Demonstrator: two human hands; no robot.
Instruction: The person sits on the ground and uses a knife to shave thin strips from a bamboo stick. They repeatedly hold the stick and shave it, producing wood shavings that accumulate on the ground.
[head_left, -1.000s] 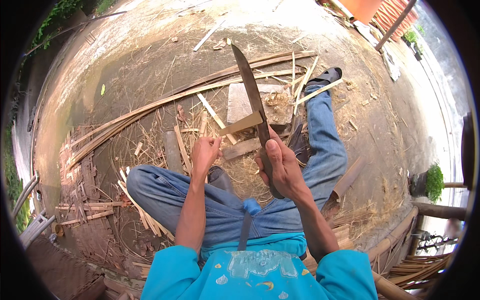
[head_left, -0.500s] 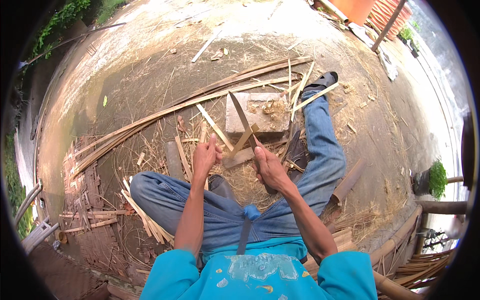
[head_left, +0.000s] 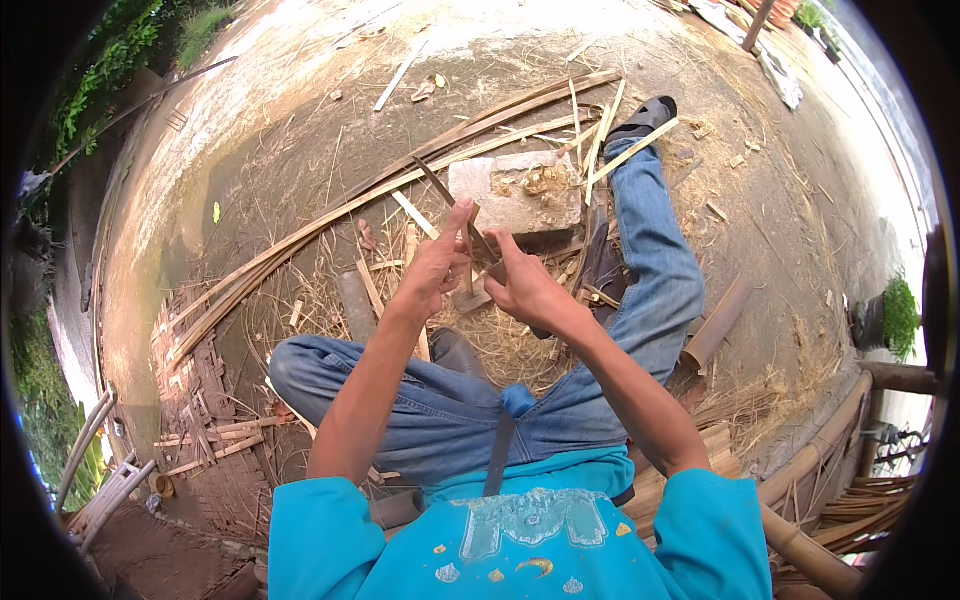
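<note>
My right hand (head_left: 528, 287) is closed round a long knife, its fingers hiding most of the handle. The dark blade (head_left: 434, 180) slants up and away to the left, crossing just beyond my left hand (head_left: 437, 268). That hand is curled by the blade, with its fingers on a short, thin bamboo strip (head_left: 468, 250) that meets the knife between my two hands; the fingers partly hide it. Just beyond the hands lies a pale stone block (head_left: 470, 180) with curled shavings (head_left: 543, 181) on top.
Long bamboo strips (head_left: 330, 215) run across the ground to the left of the block. Shorter slats (head_left: 632, 152) lean beside my sandalled foot (head_left: 643, 118). A split bamboo piece (head_left: 718, 325) lies right of my leg. Shavings litter the floor, and a broken woven mat (head_left: 195, 400) lies at left.
My left hand has moved up and right to the blade and closed from a looser pose. The knife has shifted left and tilts more to the left. The view has shifted slightly.
</note>
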